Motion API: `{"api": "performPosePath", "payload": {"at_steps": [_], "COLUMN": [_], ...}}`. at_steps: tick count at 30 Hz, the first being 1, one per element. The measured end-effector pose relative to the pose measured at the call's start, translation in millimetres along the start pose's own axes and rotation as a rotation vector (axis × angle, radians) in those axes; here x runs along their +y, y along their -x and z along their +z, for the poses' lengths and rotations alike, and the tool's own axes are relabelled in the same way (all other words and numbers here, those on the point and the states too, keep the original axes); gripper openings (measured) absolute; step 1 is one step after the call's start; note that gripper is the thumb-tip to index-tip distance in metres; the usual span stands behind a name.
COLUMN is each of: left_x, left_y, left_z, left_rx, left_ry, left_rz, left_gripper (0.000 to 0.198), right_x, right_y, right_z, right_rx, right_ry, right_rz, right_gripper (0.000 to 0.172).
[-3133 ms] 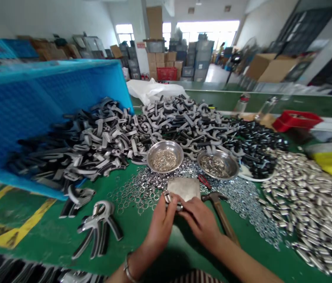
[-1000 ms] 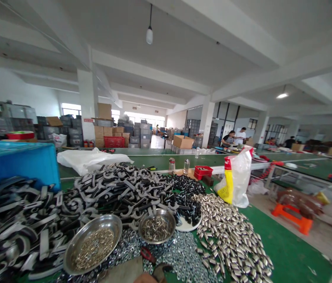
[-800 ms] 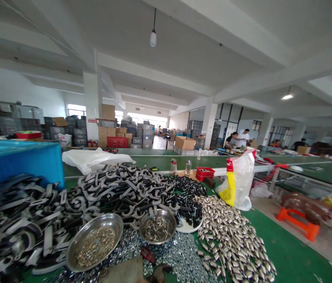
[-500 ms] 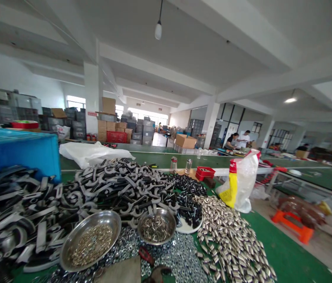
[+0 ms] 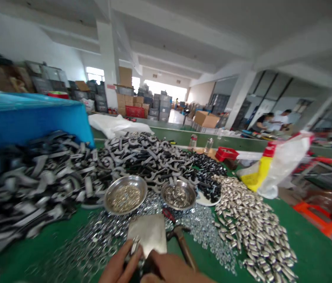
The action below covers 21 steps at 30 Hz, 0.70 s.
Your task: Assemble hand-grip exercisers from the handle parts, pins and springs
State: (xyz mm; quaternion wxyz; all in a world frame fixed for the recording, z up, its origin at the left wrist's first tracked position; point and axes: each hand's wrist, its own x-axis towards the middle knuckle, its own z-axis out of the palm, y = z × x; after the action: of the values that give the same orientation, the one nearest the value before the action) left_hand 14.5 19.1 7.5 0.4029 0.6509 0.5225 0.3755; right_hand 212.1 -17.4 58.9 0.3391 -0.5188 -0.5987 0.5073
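My left hand (image 5: 121, 264) is at the bottom edge, thumb and fingers closed around a small shiny metal piece (image 5: 135, 244). Close beside it, my right hand (image 5: 170, 268) has its fingers curled in; whatever they grip is hidden and blurred. Both hands are at the near edge of a flat metal plate (image 5: 148, 230). Just right of the plate lies a hammer (image 5: 184, 245) with a brown handle, and a red-handled tool (image 5: 168, 215) rests above it. Loose nuts and rings (image 5: 101, 236) spread to the left of the plate.
Two steel bowls, a larger one (image 5: 106, 198) and a smaller one (image 5: 193, 200), hold small parts. Black-and-grey wrench-like pieces (image 5: 136, 157) pile up behind. Silver cylinders (image 5: 260, 228) cover the right. A blue crate (image 5: 36, 122) and a white-yellow bag (image 5: 286, 161) flank them. Co-workers are far right.
The view has tilted down and turned left, so the bench sits higher and further right. Both my hands have come into view at the plate, and the hammer now shows whole.
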Motion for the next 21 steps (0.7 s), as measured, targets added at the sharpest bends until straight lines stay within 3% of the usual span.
{"api": "performPosePath", "payload": {"at_steps": [4, 6, 8, 9, 12, 14, 17, 19, 21], "left_x": [-7.9, -9.4, -9.2, -8.9, -7.5, -6.7, -7.2, -9.4, -12.1], "left_y": [8.7, 9.5, 10.2, 10.6, 11.4, 11.7, 11.7, 11.4, 11.4], "left_z": [-3.6, -5.4, -5.3, -4.3, 1.3, 4.7, 8.9, 12.9, 17.6], "left_rx": [-0.095, -0.171, -0.22, -0.215, -0.159, -0.138, -0.151, -0.139, -0.086], "left_ry": [0.044, -0.019, -0.077, -0.081, 0.047, 0.139, 0.09, 0.036, 0.057], "left_rz": [0.0, 0.077, 0.113, 0.097, -0.013, 0.016, 0.201, 0.208, 0.076], "left_gripper": [0.037, 0.031, 0.027, 0.026, 0.027, 0.025, 0.018, 0.016, 0.02], "right_x": [33.5, 45.3, 50.5, 51.2, 52.2, 55.5, 61.0, 62.1, 62.2], "right_y": [-6.1, -7.0, -7.6, -8.0, -9.1, -9.8, -11.4, -13.0, -13.7], "right_z": [40.8, 46.9, 43.7, 40.4, 33.5, 34.0, 36.0, 34.7, 32.7], "right_rx": [-0.24, -0.429, -0.512, -0.457, -0.125, -0.154, -0.432, -0.361, -0.138], "right_ry": [-0.285, -0.39, -0.312, -0.192, 0.159, 0.11, -0.119, -0.039, 0.111], "right_rz": [0.206, 0.371, 0.406, 0.337, 0.019, 0.073, 0.315, 0.228, 0.054], "right_gripper": [0.049, 0.066, 0.075, 0.072, 0.053, 0.055, 0.071, 0.064, 0.053]}}
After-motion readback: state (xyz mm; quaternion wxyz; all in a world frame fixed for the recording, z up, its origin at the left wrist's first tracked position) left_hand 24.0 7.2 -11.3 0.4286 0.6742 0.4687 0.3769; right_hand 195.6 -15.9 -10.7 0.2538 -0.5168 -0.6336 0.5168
